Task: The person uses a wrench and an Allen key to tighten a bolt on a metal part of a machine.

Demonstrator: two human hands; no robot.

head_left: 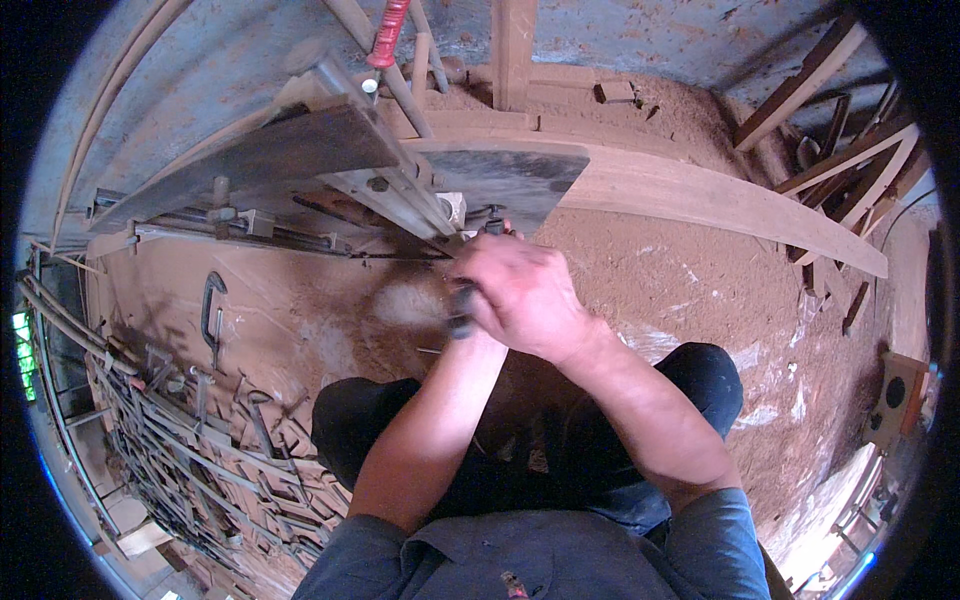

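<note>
My right hand (530, 295) is closed around a short dark handle (461, 312), whose end sticks out beside the fingers; the hand is slightly blurred. My left hand is mostly hidden behind the right one; only its wrist (485, 345) and forearm show, and its fingers cannot be made out. Just beyond the hands is a dark metal fitting (494, 215). Above them stands a machine with a long flat metal table (260, 155), a slanted metal rail (390, 195) and a second dark plate (510, 172). A curved wooden board (700, 195) extends right from under that plate.
A C-clamp (212, 315) lies on the dusty floor to the left, near a heap of clamps and metal bars (210, 450). A red-handled lever (387, 38) rises at the top. Wooden frame pieces (850, 180) stand at the right, with a box (895, 400) below them.
</note>
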